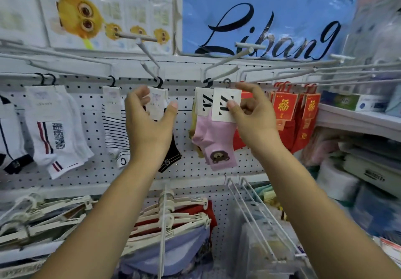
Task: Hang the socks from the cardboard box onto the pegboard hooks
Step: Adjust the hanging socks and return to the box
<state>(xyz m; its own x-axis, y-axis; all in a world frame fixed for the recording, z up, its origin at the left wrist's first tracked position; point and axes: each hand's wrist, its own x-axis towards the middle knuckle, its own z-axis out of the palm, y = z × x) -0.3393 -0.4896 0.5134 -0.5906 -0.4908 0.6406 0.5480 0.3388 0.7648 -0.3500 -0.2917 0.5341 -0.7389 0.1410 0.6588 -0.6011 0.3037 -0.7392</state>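
Note:
My right hand [251,113] pinches the white card label of a pink sock [214,142] with a bear face. The sock's small hanger is up at a long white pegboard hook [221,63]; whether it sits on the hook I cannot tell. A second card with a yellowish sock [200,102] hangs just behind it. My left hand [147,118] is raised in front of a black sock [171,155] and its white label, fingers relaxed and spread, gripping nothing. The white pegboard [91,96] fills the middle. The cardboard box is out of view.
White and striped socks [56,131] hang at left, red packaged socks [288,109] at right. Long wire hooks [347,74] jut toward me at head height. Below hang clothes on white hangers [173,213] and a wire rack [256,213]. Shelves with boxes stand at right.

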